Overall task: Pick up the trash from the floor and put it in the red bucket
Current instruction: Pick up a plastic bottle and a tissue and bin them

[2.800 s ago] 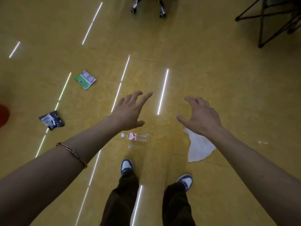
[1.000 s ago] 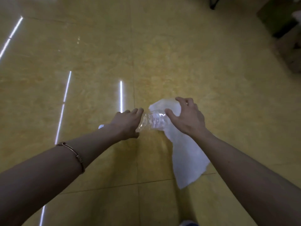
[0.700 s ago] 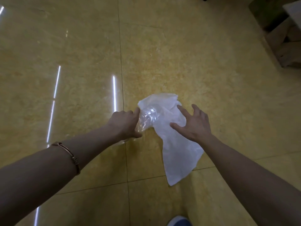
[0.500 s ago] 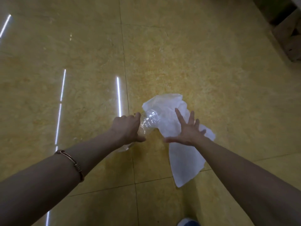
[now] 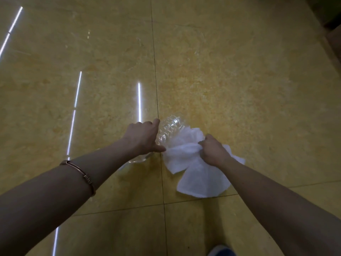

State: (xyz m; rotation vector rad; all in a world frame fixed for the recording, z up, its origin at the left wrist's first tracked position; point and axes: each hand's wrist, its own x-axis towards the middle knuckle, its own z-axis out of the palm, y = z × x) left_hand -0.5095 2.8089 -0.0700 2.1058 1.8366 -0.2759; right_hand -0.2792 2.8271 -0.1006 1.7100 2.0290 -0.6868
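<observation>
Left hand [image 5: 143, 138] wraps the bottle [image 5: 170, 129]: fingers curled over the top, thumb pressed along the lower side toward 3 o'clock. The bottle is clear, ribbed and tilted. Its base points to 1 o'clock past the fingertips, and its neck end pokes out under the wrist toward 7 o'clock. Can't tell if it touches the floor [image 5: 239, 80].

Right hand [image 5: 213, 151] is fisted, knuckles up, pinching a bunched fold of the sheet [image 5: 200, 179]. The sheet is white and thin. Its gathered top sits against the bottle's right side, at 10 o'clock of the right hand. The rest fans out to 5 and 6 o'clock below the fist, and a corner shows at 3 o'clock past the wrist. Can't tell if the loose end lies on the floor or hangs just above it.

The hands are close, thumbs nearly meeting just right of frame centre. Both forearms come in from the bottom corners. A bracelet [image 5: 81, 175] is on the left forearm.

The floor is glossy yellow tile, with one seam [image 5: 156, 71] running 12 to 6 under the bottle and a cross seam below the sheet. Light streaks [image 5: 139, 102] show at 9 to 11 o'clock. A shoe [image 5: 221, 251] toe sits at the bottom edge, 5 o'clock.
</observation>
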